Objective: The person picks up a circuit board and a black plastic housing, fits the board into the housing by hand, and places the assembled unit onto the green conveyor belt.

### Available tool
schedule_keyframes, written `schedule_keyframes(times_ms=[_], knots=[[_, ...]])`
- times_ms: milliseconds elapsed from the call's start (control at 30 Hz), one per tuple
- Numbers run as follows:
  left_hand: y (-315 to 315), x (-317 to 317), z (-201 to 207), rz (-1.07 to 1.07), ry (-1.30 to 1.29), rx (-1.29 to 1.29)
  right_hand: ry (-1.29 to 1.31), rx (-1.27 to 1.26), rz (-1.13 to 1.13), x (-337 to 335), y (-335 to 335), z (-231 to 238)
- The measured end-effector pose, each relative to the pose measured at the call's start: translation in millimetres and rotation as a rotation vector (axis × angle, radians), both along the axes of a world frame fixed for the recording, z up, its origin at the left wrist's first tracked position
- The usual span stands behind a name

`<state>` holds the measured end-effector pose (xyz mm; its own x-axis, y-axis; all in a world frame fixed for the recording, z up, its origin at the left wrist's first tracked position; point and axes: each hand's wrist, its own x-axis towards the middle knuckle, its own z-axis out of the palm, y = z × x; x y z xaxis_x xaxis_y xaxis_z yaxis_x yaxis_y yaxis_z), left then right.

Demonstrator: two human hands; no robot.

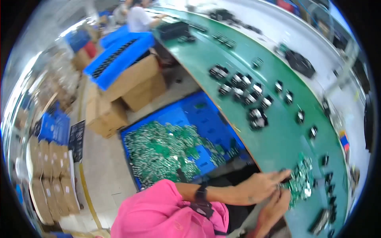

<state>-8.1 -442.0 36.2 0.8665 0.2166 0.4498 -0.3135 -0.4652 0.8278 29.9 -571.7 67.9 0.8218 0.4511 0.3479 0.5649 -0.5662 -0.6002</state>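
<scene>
My left hand (pixel 258 189), with a dark band on its wrist, reaches over the table's near edge. Its index finger points forward and the other fingers curl in around a small dark piece that I cannot make out clearly. Just below it, my right hand (pixel 276 207) is closed, with its fingertips up against the same spot. What the right fingers grip is mostly hidden. Touching or right beside both hands lies a heap of small green circuit boards (pixel 302 180) on the green tabletop (pixel 274 146).
Beside the table sits a large blue bin (pixel 206 107) holding many green boards (pixel 158 148). Several black-and-silver parts (pixel 242 89) stand in groups along the table, and dark parts (pixel 328 178) line its far edge. Cardboard boxes (pixel 137 85) carry a blue tray (pixel 119 55). A person (pixel 139 18) works farther back.
</scene>
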Motion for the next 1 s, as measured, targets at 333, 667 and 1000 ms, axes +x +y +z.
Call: schedule_keyframes(times_ms=[333, 667, 1000], knots=[[15.4, -23.9, 23.9, 0.005, 0.049, -0.129, -0.086, 0.181, 0.099, -9.5, 8.8, 2.4], [7.0, -24.3, 28.2, 0.006, -0.001, 0.068, -0.118, 0.119, 0.179, -4.1, -6.9, 3.0], [11.4, -22.0, 25.9, -0.078, 0.05, 0.064, 0.004, -0.013, 0.258, 4.9, -15.9, 9.7]])
